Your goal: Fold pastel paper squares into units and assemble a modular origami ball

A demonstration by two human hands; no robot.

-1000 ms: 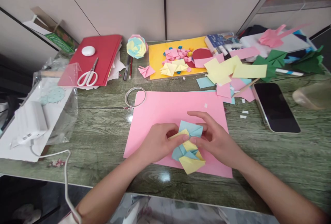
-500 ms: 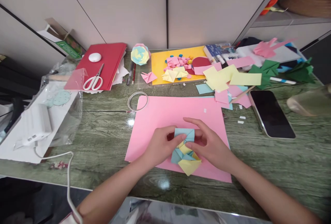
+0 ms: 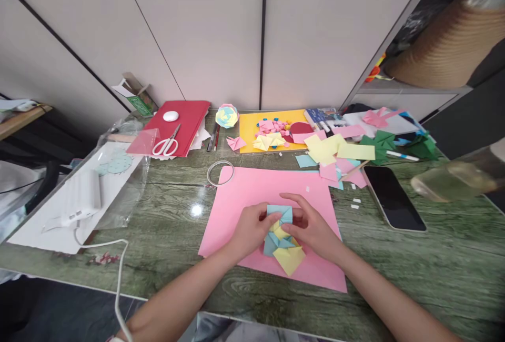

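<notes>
Between my two hands is a folded origami piece of interlocked light-blue and yellow paper units. My left hand grips its upper left side, thumb pressed on the front of the blue unit and fingers hidden behind. My right hand pinches the upper right side, thumb near the yellow strip in the middle, index finger raised. A yellow pointed flap hangs at the bottom. Beneath lies a stack of pink paper on the green table.
A roll of tape overlaps the pink paper's upper left corner. Behind are scissors on a red folder, a finished paper ball, and loose paper slips. A phone lies right; a white power bank with a cable lies left.
The camera view has tilted up, so the table things appear lower and smaller. Both hands keep nearly the same hold on the origami piece.
</notes>
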